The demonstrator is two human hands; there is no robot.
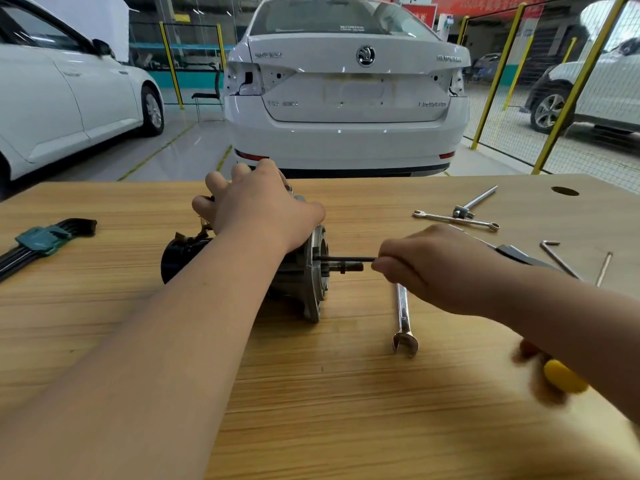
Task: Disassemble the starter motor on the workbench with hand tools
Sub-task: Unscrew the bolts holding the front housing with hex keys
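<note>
Hex keys (79,226) in green holder (43,239)

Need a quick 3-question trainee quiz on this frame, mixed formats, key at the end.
1. True or false: the left hand holds the starter motor on the workbench.
2. The thin dark rod in the right hand's grip enters the motor at: A) the flange end B) the black end cap C) the top.
3. Fill in: the hex key set in its green holder lies on the bench's ___ side.
Key: 1 true; 2 A; 3 left.
</note>
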